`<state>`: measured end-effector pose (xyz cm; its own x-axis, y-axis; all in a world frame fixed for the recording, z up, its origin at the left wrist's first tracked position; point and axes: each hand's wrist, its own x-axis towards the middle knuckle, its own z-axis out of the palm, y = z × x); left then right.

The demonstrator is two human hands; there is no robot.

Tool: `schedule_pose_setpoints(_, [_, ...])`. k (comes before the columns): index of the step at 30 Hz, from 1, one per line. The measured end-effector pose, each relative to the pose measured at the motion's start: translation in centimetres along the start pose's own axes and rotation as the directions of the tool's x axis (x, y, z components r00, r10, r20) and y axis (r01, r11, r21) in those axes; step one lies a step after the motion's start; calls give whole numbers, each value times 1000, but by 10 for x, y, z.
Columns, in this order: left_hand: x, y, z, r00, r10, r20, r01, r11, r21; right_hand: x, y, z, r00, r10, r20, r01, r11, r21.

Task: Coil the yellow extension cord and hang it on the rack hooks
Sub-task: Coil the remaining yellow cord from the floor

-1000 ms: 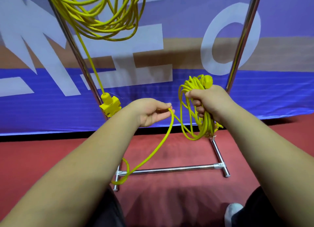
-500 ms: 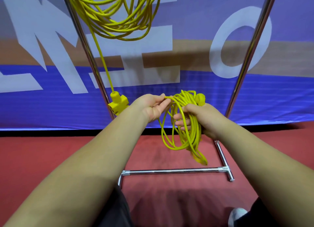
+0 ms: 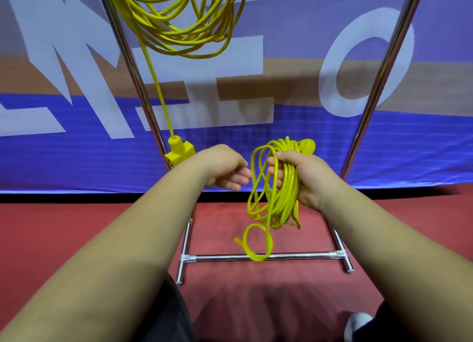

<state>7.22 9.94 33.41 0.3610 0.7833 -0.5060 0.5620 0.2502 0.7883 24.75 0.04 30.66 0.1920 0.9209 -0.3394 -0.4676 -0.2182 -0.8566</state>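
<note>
— Fingers (image 3: 277, 171) of the right hand (image 3: 308, 180)?
— Curled tight round the yellow extension cord (image 3: 282, 198), gripping the bundled coil near its top, thumb over the strands.
— And the left hand (image 3: 222, 165)?
— Loosely extended, fingers (image 3: 236, 179) close together, holding nothing. Fingertips just beside the coil's outermost loop; impossible to tell whether touching.
— Position of the cord?
— Hanging from the right fist, between the two uprights of the rack (image 3: 378, 85) and above its base bar (image 3: 302, 256). Uneven loops, with one loose tail loop (image 3: 256, 244) dangling lowest, crossing in front of that bar.
— Anything else yellow?
— Another cord bundle (image 3: 184, 21) up top, draped high beside the left upright, with a single strand dropping to a socket block (image 3: 179, 153) just behind the left wrist.
— Surroundings?
— Blue-and-white banner (image 3: 307, 141) behind the rack, red floor (image 3: 76, 239) below, tip of a pale shoe (image 3: 357, 323) at the lower right.
</note>
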Motion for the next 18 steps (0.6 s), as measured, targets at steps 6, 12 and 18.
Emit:
schedule_pose_setpoints(6, [-14, -21, 36, 883, 167, 438, -284, 934, 216, 6, -11, -10, 993, -11, -118, 18, 998, 61])
schedule_pose_setpoints(12, [-11, -20, 53, 856, 482, 187, -513, 836, 192, 9, -23, -18, 986, -42, -161, 65, 988, 137])
schedule_pose_setpoints(18, [-11, -14, 48, 826, 501, 259, -535, 841, 80, 5, -21, -16, 994, -62, -94, 72, 992, 107])
